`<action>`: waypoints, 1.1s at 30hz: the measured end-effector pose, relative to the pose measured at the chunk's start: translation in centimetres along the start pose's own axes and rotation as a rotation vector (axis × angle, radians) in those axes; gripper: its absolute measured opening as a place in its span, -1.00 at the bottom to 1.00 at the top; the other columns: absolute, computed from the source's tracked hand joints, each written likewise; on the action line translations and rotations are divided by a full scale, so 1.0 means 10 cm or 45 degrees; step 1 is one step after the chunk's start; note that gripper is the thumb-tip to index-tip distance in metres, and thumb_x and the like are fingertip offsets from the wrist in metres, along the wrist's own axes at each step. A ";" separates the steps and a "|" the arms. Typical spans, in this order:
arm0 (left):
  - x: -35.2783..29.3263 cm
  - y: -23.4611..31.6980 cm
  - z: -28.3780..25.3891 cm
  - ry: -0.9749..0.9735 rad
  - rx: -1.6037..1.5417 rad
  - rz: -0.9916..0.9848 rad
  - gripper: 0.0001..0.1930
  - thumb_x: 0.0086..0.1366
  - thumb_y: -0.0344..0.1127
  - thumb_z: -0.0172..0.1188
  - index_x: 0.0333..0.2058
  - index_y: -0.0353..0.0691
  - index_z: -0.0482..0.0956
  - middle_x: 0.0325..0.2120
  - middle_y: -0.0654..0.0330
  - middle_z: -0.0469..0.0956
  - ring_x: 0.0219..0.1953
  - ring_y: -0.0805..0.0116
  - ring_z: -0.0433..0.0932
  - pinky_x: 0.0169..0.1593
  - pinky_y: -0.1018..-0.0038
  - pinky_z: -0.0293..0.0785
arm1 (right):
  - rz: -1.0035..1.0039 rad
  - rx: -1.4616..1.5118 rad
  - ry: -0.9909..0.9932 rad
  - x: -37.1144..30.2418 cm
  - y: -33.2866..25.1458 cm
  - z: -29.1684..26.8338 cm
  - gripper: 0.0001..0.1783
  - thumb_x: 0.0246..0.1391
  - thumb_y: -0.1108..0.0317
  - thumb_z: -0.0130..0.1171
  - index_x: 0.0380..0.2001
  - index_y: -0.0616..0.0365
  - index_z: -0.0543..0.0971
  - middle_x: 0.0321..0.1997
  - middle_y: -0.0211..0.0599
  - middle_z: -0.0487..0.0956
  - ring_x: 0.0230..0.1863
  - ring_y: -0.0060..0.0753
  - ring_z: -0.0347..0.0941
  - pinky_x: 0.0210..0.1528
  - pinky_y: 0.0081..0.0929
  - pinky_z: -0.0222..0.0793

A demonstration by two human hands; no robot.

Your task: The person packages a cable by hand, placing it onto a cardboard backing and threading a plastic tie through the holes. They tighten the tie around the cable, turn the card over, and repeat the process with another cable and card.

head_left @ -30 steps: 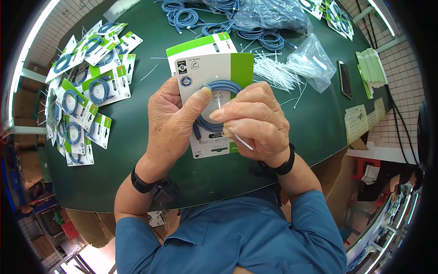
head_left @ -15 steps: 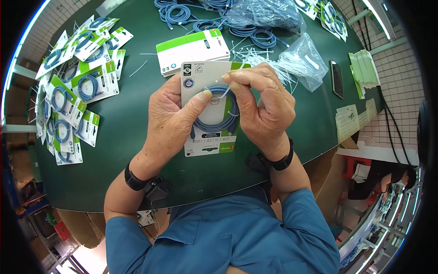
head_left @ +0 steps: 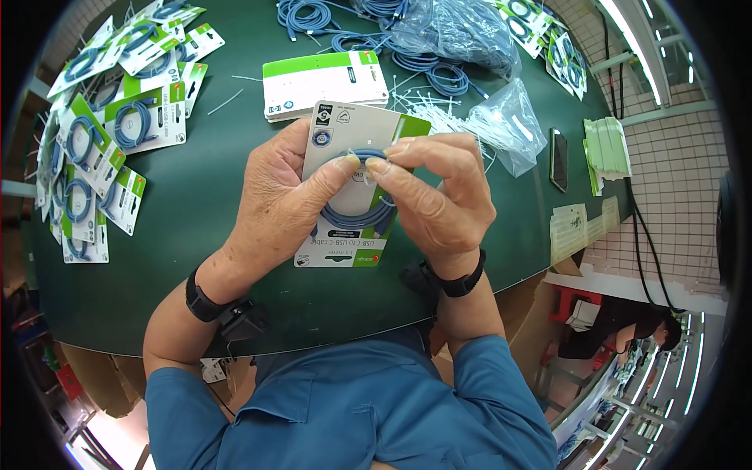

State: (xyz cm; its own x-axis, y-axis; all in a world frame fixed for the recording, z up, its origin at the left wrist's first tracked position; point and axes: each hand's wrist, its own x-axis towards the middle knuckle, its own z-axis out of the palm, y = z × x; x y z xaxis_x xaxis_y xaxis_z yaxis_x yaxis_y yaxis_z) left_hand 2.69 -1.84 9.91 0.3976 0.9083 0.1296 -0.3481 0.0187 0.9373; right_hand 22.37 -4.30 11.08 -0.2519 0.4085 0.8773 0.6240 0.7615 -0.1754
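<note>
A white and green cardboard packaging card [head_left: 337, 129] is upright in front of me, its print upside down. My left hand [head_left: 278, 200] grips its left side, thumb pressing the top of a coiled blue cable [head_left: 348, 221] on the card's face. Close by that thumb, the fingers of my right hand [head_left: 442, 192] are pinched together on a thin white cable tie [head_left: 366, 178] at the coil's upper edge. Much of the tie is hidden behind the fingers. Another white tie [head_left: 387, 201] loops round the coil's right side.
Behind the card lies a stack of blank cards [head_left: 313, 82], with loose white ties [head_left: 427, 113] and a plastic bag [head_left: 513, 129] to its right. Carded cables [head_left: 86, 149] pile up at left. Farther back are blue cables [head_left: 305, 17]; a phone [head_left: 558, 160] lies at right.
My right fingers have come down and left, close to my left thumb; the tie end that pointed upward no longer shows. The card tilts slightly more, and the whole view has shifted.
</note>
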 end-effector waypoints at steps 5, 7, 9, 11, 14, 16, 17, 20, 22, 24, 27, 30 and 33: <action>-0.03 0.03 -0.02 0.006 0.011 0.023 -0.69 0.44 -0.44 0.26 0.11 -0.38 0.59 -0.08 0.16 0.73 -0.09 0.51 0.65 0.01 0.51 0.61 | -0.038 0.029 -0.040 -0.04 -0.05 0.01 -0.59 -0.18 0.60 0.52 -0.16 0.08 0.77 -0.14 -0.31 0.69 -0.16 -0.24 0.66 -0.23 -0.44 0.60; -0.04 0.02 -0.03 0.007 0.013 0.029 -0.69 0.44 -0.44 0.26 0.11 -0.38 0.59 -0.08 0.16 0.73 -0.09 0.51 0.65 0.01 0.51 0.61 | -0.066 0.037 -0.027 -0.07 -0.04 0.01 -0.52 -0.28 0.55 0.49 -0.14 0.10 0.78 -0.08 -0.32 0.69 -0.13 -0.25 0.66 -0.19 -0.46 0.61; -0.04 0.03 -0.04 0.002 0.023 0.035 -0.69 0.44 -0.44 0.27 0.11 -0.38 0.59 -0.08 0.16 0.73 -0.09 0.52 0.65 0.01 0.51 0.61 | -0.067 0.049 -0.003 -0.08 -0.03 0.02 -0.52 -0.28 0.56 0.49 -0.14 0.10 0.77 -0.08 -0.31 0.70 -0.13 -0.25 0.67 -0.20 -0.46 0.61; -0.04 0.04 -0.03 0.003 0.022 0.038 -0.69 0.44 -0.44 0.27 0.11 -0.37 0.59 -0.08 0.16 0.73 -0.10 0.52 0.65 0.01 0.51 0.61 | -0.066 0.071 0.048 -0.08 -0.02 0.04 -0.52 -0.27 0.58 0.48 -0.13 0.10 0.77 -0.09 -0.29 0.71 -0.15 -0.24 0.68 -0.21 -0.45 0.62; -0.05 0.04 -0.02 0.004 0.020 0.042 -0.69 0.44 -0.44 0.27 0.11 -0.37 0.60 -0.08 0.16 0.73 -0.10 0.52 0.66 0.00 0.51 0.61 | -0.066 0.072 0.069 -0.08 -0.01 0.06 -0.51 -0.26 0.60 0.48 -0.13 0.10 0.77 -0.10 -0.29 0.71 -0.16 -0.24 0.68 -0.23 -0.45 0.61; -0.05 0.03 -0.03 0.006 0.028 0.042 -0.69 0.44 -0.44 0.27 0.11 -0.37 0.59 -0.08 0.16 0.73 -0.10 0.52 0.66 0.00 0.51 0.62 | -0.066 0.074 0.080 -0.08 -0.02 0.06 -0.51 -0.26 0.61 0.48 -0.13 0.10 0.77 -0.11 -0.29 0.71 -0.17 -0.24 0.68 -0.24 -0.45 0.61; -0.05 0.03 -0.03 0.007 0.031 0.041 -0.69 0.44 -0.44 0.27 0.12 -0.37 0.59 -0.08 0.16 0.73 -0.10 0.52 0.66 0.00 0.51 0.62 | -0.046 0.069 0.074 -0.06 -0.03 0.06 -0.57 -0.19 0.61 0.49 -0.15 0.10 0.76 -0.14 -0.26 0.71 -0.18 -0.23 0.68 -0.26 -0.44 0.59; -0.06 0.03 -0.02 0.012 0.039 0.045 -0.69 0.44 -0.43 0.28 0.11 -0.37 0.60 -0.08 0.17 0.73 -0.09 0.51 0.66 0.01 0.51 0.62 | -0.004 0.059 0.061 -0.05 -0.05 0.05 -0.68 -0.05 0.61 0.51 -0.19 0.11 0.74 -0.19 -0.22 0.71 -0.21 -0.22 0.68 -0.29 -0.42 0.57; -0.06 0.02 -0.02 0.015 0.043 0.047 -0.69 0.44 -0.43 0.28 0.11 -0.37 0.60 -0.08 0.17 0.73 -0.08 0.50 0.66 0.01 0.50 0.62 | 0.000 0.063 0.076 -0.05 -0.03 0.07 -0.68 -0.05 0.61 0.51 -0.18 0.10 0.74 -0.22 -0.23 0.72 -0.25 -0.25 0.66 -0.31 -0.44 0.54; -0.06 -0.01 -0.02 0.027 0.143 0.098 -0.68 0.42 -0.42 0.30 0.09 -0.37 0.60 -0.09 0.15 0.73 -0.09 0.48 0.67 0.00 0.48 0.62 | 0.002 0.066 0.083 -0.05 0.00 0.08 -0.67 -0.04 0.61 0.51 -0.18 0.09 0.73 -0.23 -0.23 0.72 -0.27 -0.26 0.66 -0.32 -0.46 0.52; -0.08 0.00 -0.01 0.031 0.279 0.153 -0.68 0.40 -0.41 0.32 0.08 -0.37 0.61 -0.11 0.12 0.73 -0.10 0.45 0.68 -0.02 0.46 0.62 | 0.023 0.058 0.037 -0.01 0.02 0.09 -0.68 -0.03 0.61 0.50 -0.18 0.08 0.73 -0.27 -0.24 0.73 -0.33 -0.31 0.62 -0.36 -0.48 0.47; -0.09 0.02 0.00 0.025 0.456 0.215 -0.68 0.37 -0.39 0.34 0.06 -0.36 0.61 -0.13 0.09 0.74 -0.13 0.42 0.69 -0.04 0.43 0.63 | 0.078 0.089 0.005 0.01 0.06 0.09 -0.70 -0.01 0.61 0.49 -0.19 0.09 0.73 -0.28 -0.26 0.74 -0.36 -0.33 0.61 -0.38 -0.49 0.46; -0.07 -0.03 -0.03 0.050 0.457 0.240 -0.67 0.35 -0.38 0.35 0.04 -0.36 0.62 -0.17 0.06 0.74 -0.16 0.40 0.70 -0.07 0.41 0.63 | 0.100 0.095 -0.030 0.04 0.05 0.07 -0.71 0.00 0.61 0.48 -0.20 0.09 0.73 -0.29 -0.28 0.74 -0.38 -0.34 0.60 -0.40 -0.49 0.45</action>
State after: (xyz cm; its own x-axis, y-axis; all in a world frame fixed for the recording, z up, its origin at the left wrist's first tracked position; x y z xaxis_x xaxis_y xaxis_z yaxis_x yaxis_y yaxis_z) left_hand 2.28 -2.38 9.43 0.3203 0.8973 0.3038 -0.0905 -0.2902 0.9527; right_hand 22.11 -3.38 11.07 -0.2222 0.4793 0.8491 0.5859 0.7617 -0.2766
